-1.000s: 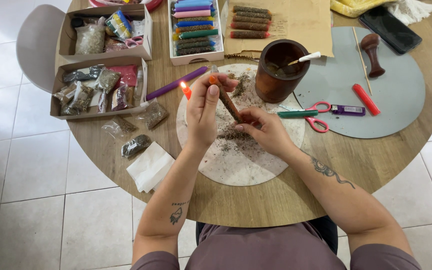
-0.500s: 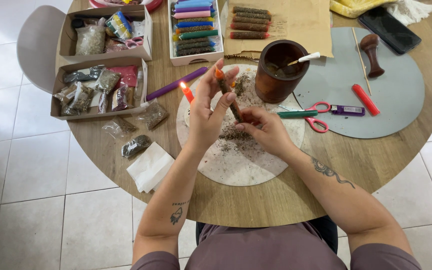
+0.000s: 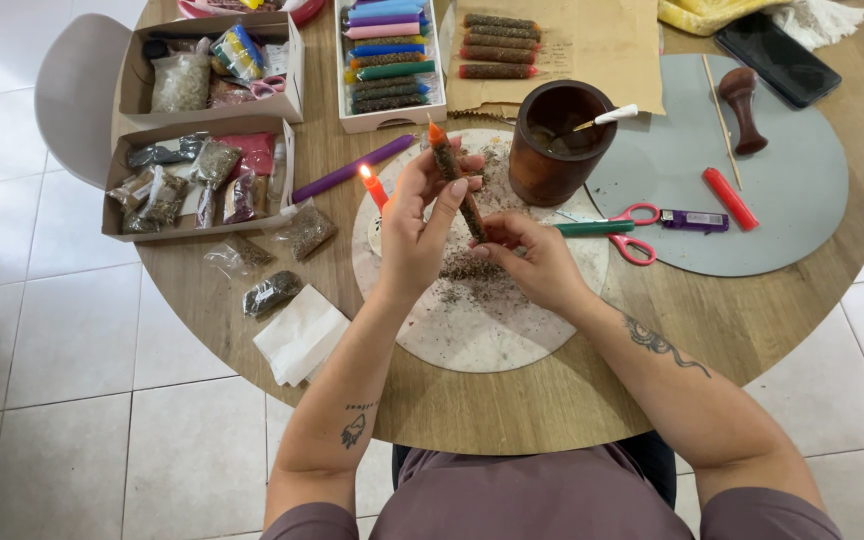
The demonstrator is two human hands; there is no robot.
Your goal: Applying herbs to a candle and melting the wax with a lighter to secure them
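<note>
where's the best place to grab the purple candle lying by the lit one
Grip the purple candle mid-shaft, from above, fingers across its width. It lies flat and diagonal on the table; the lit candle burns beside its middle, so favor the lower left end.

A round board lies in the middle of the surface. A lit candle stands on its left part. A cup sits behind it on the right. Scissors lie right of the board. Two boxes sit far left.
</note>
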